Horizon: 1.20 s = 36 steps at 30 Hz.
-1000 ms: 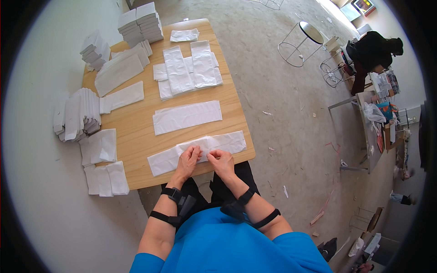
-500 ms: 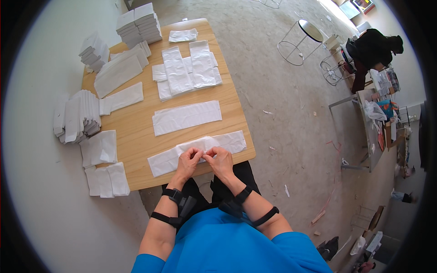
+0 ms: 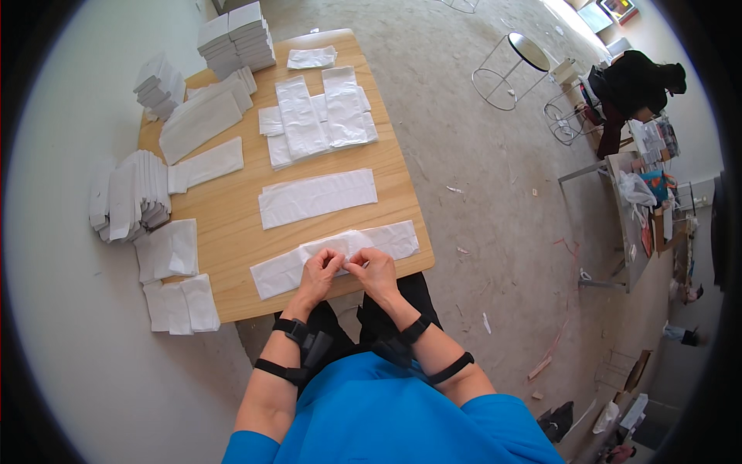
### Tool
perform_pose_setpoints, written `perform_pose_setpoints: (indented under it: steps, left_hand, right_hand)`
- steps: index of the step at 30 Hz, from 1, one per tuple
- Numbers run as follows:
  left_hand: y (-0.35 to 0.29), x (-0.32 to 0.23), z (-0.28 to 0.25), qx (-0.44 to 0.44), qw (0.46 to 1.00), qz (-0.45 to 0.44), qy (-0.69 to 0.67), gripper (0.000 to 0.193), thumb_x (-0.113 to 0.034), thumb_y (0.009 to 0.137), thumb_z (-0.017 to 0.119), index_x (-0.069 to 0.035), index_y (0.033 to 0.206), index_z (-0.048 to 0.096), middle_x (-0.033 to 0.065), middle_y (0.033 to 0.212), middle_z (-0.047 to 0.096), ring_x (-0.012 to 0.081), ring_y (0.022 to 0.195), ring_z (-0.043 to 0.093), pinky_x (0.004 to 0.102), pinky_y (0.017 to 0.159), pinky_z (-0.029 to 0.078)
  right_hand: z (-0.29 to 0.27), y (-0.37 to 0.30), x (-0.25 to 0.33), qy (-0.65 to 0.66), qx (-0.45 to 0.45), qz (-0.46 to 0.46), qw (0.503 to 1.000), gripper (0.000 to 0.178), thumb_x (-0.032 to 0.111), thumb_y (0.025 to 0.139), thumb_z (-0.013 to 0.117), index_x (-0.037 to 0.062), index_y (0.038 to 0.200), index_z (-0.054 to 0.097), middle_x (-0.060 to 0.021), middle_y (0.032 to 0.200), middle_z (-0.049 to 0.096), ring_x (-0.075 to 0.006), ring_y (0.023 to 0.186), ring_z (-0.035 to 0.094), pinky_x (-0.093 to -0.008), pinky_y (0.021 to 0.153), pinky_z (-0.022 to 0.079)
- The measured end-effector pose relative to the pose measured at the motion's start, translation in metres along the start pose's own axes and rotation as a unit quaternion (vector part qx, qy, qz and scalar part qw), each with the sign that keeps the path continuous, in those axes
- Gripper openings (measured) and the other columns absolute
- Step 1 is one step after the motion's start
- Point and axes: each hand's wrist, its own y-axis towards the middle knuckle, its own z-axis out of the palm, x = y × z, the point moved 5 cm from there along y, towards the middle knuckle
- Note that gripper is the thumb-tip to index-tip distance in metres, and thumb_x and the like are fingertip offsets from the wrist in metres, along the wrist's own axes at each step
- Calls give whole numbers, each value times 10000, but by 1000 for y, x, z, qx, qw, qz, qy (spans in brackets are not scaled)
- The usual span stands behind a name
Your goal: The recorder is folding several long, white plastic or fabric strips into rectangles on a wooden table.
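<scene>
At the table's near edge lies a long strip of thin, folded white film (image 3: 396, 238), like a flattened plastic bag, with a shorter folded layer across its middle. Over that middle, my left hand (image 3: 318, 272) and my right hand (image 3: 374, 272) almost meet. Both have thumb and forefinger pinched at the strip's near edge, and the exact bit gripped is hidden by the fingers. Just beyond lies a second flat white strip (image 3: 318, 199). Farther back, two white folded pieces (image 3: 301, 116) lie upright across a small white pile (image 3: 355, 133).
The wooden table (image 3: 232, 213) carries stacked white packs (image 3: 236, 40) at the far left, a fanned stack (image 3: 131, 197) along the wall, and folded white pieces (image 3: 171, 249) at the near left. To the right stand a round stool (image 3: 529, 52), a cluttered table (image 3: 618, 174) and a dark-clothed person (image 3: 634, 81).
Both hands stay pinched at the same spot on the near strip, with barely any finger movement. The whole view has shifted very slightly.
</scene>
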Motion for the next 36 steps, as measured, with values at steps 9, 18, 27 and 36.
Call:
perform_pose_setpoints:
  steps: [9, 18, 27, 36]
  left_hand:
    - [-2, -10, 2, 24, 999, 15, 19, 207, -230, 922, 596, -28, 880, 611, -15, 756, 576, 64, 705, 497, 219, 647, 418]
    - [-1, -7, -1, 16, 1000, -15, -8, 211, -227, 924, 594, -31, 846, 603, -28, 726, 552, 55, 683, 473, 210, 617, 391]
    - [3, 1, -2, 24, 999, -16, -40, 209, -240, 940, 579, -42, 876, 589, -37, 748, 525, 58, 706, 456, 203, 646, 385]
    - [3, 1, -6, 40, 999, -27, -23, 199, -240, 942, 574, -51, 881, 570, -35, 764, 513, 68, 712, 445, 214, 658, 392]
  right_hand:
    - [0, 2, -2, -21, -3, -17, 1000, 199, 170, 732, 767, -2, 768, 674, -85, 699, 654, -157, 621, 615, -292, 583, 489]
    - [0, -6, -5, 55, 36, -1, 998, 162, 143, 759, 716, 4, 836, 690, -98, 764, 670, -155, 649, 619, -295, 607, 498]
    - [-1, -8, -18, 29, 4, 49, 998, 122, 123, 760, 667, 5, 790, 663, -137, 754, 664, -257, 708, 649, -348, 668, 510]
    - [-4, -2, 13, -28, -104, -74, 991, 104, 138, 759, 669, 36, 777, 653, -115, 781, 608, -290, 720, 621, -393, 660, 496]
